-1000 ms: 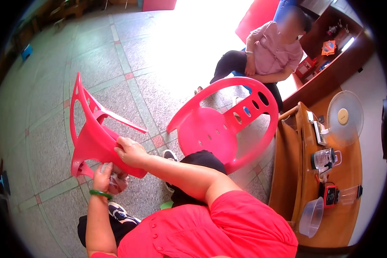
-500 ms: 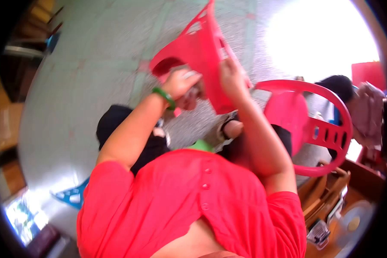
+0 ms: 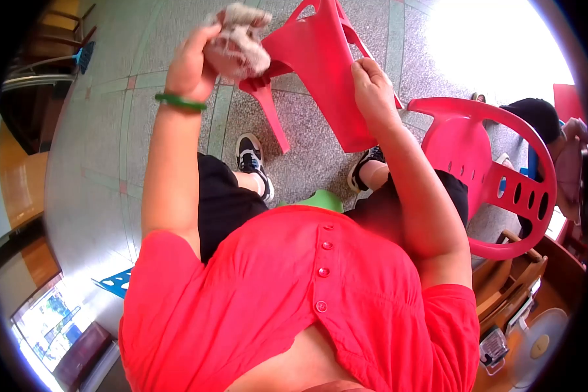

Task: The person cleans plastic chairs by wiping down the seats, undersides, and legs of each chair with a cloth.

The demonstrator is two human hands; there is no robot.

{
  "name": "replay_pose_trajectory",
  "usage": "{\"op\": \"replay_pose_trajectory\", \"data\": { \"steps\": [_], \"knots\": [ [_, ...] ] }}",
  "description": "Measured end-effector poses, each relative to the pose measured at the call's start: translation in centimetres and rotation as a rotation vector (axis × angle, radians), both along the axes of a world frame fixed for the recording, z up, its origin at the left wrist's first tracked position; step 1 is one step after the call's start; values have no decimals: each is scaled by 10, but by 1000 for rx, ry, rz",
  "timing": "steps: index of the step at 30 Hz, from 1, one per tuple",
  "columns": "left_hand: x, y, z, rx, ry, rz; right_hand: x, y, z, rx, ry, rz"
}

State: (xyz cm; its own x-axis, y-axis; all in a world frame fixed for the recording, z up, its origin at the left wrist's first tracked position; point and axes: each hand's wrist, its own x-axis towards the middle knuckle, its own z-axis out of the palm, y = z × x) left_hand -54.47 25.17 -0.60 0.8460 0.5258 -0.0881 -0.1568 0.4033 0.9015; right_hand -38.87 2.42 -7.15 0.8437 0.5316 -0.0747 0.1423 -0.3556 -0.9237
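My left hand (image 3: pixel 193 68), with a green bangle at its wrist, is closed around a crumpled greyish-pink rag (image 3: pixel 238 49). It is raised just left of a tilted red plastic chair (image 3: pixel 323 72), whose far end runs out of view at the top. One chair leg (image 3: pixel 272 117) slants down toward the floor. On the chair's right side, my right hand (image 3: pixel 375 91) grips the edge of the broad panel, fingers curled over it.
A second red plastic chair (image 3: pixel 457 140) with a slotted back is at my right, with another person (image 3: pixel 532 121) beyond it. A green plastic piece (image 3: pixel 323 199) shows between my knees. Wooden furniture (image 3: pixel 509 281) is at lower right; a blue perforated item (image 3: pixel 114 282) at lower left.
My left hand has moved up and left with the rag, away from the chair's underside. My right hand keeps hold of the chair, which has shifted slightly and shows more of its leg.
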Motion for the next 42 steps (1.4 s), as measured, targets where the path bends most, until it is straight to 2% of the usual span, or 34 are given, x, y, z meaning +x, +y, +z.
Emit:
{"op": "replay_pose_trajectory", "data": {
  "steps": [1,2,4,6,8,10,11,12,14,16,18,19,21,25,27,28,29,32,34,35,37,38,39,40,41,42],
  "knots": [
    [13,5,2,116,-21,-5,0,0,-1,93,188,-16],
    [28,10,3,232,-46,-9,1,0,-3,90,184,-13],
    [66,15,-3,417,99,86,5,0,-7,136,295,-24],
    [102,7,-20,697,427,-35,8,0,-10,118,297,-22],
    [131,-6,-82,1816,632,-15,7,-1,-9,104,307,-27],
    [127,-59,-57,1739,801,73,6,-3,-1,53,151,-82],
    [128,-58,-68,1810,749,58,13,-3,-13,39,-61,-120],
    [121,-66,-68,1800,753,36,14,-5,-17,23,-48,-125],
    [107,-76,-67,1925,731,53,15,-1,-18,83,185,-90],
    [97,-78,-86,1935,658,-7,10,1,-13,91,132,-136],
    [71,-108,-72,1794,490,-8,18,2,-18,143,322,-120],
    [59,-122,-66,1796,491,-6,19,1,-17,156,349,-128],
    [37,-150,-58,1554,435,-5,21,2,-22,160,338,-137],
    [8,-177,-66,1472,258,-125,21,3,-20,135,295,-149],
    [-1,-190,-70,1296,32,-150,23,5,-24,132,287,-134],
    [-3,-186,-73,1302,33,-136,23,6,-29,141,255,-131],
    [-1,-179,-71,1064,30,-257,21,8,-27,149,220,-129],
    [-9,-156,-59,623,85,-473,16,9,-19,95,195,-118],
    [-23,-133,-50,-93,508,-788,22,11,-25,67,177,-102],
    [-28,-119,-64,214,549,-825,26,9,-27,29,162,-105],
    [-48,-87,-82,322,540,-679,23,6,-11,39,191,-118],
    [-58,-69,-85,254,451,-600,22,5,-6,38,217,-111],
    [-61,-59,-76,251,387,-416,22,4,-8,39,225,-125],
    [-63,-50,-66,38,401,-280,22,4,-12,59,211,-108],
    [-60,-36,-51,-57,325,-260,21,7,-15,78,193,-82],
    [-54,-25,-41,-45,239,-196,16,7,-11,76,197,-73]
  ]
}}
